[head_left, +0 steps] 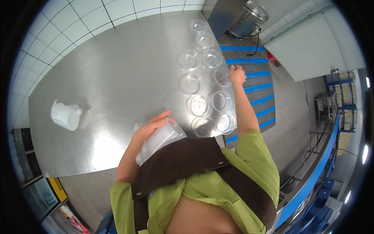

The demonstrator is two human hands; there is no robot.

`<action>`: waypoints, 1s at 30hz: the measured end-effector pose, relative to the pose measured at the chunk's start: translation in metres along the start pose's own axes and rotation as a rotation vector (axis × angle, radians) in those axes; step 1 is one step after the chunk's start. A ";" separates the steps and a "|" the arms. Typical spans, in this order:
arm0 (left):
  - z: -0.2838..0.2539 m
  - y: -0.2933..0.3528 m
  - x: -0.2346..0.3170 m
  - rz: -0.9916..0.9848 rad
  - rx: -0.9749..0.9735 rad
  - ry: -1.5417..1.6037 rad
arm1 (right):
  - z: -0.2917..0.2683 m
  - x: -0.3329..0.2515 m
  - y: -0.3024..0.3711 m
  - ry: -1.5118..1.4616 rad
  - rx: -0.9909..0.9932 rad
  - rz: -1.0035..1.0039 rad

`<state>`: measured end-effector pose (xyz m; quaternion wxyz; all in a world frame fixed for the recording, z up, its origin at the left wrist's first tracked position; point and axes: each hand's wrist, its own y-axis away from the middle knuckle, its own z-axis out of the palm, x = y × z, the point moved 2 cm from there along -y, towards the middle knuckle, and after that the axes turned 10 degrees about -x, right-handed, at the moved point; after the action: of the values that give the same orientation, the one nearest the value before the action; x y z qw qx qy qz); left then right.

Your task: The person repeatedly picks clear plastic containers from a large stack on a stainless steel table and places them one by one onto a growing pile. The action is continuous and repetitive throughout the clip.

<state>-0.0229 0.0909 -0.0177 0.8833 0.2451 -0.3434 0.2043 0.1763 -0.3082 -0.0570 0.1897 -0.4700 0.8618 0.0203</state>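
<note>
My left hand [155, 125] is wrapped around a nested stack of clear plastic bowls [168, 134], its fingers stretched along the rim end. The stack leans against my apron, partly in a thin plastic bag, and the apron hides its lower part. Out to the right, my right hand [238, 75] has its fingers curled at the rim of a clear plastic bowl [222, 77] near the table's right edge. Several more clear bowls stand in two rough rows, among them one bowl [190, 84] to the left and another bowl [222, 101] nearer me.
The bowls stand on a steel table [117, 74] against a white tiled wall [78, 23]. A crumpled white plastic bag [67, 115] lies at the left. Beyond the right edge is a floor mat with blue strips [260, 74]; a steel pot [249, 19] stands behind it.
</note>
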 end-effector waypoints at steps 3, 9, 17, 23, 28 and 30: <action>-0.001 -0.010 0.002 -0.042 -0.010 0.029 | 0.005 0.032 0.001 -0.118 -0.309 0.098; -0.001 -0.012 0.000 -0.059 -0.036 0.053 | 0.002 0.042 0.024 -0.227 -0.499 0.128; 0.004 -0.004 0.000 -0.015 -0.014 0.090 | -0.013 -0.060 0.149 -0.125 -0.283 -0.778; 0.009 0.007 -0.001 0.035 0.031 0.078 | -0.003 -0.075 0.170 0.092 -0.389 -0.922; 0.009 0.006 -0.006 0.079 0.029 0.113 | -0.012 -0.082 0.161 -0.053 -0.368 -0.899; 0.006 0.004 -0.008 0.077 0.031 0.098 | -0.023 -0.087 0.182 -0.208 -0.455 -0.950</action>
<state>-0.0336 0.0885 -0.0182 0.8866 0.2352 -0.3059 0.2551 0.0626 -0.1413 -0.0316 0.1558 -0.8329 0.5047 0.1650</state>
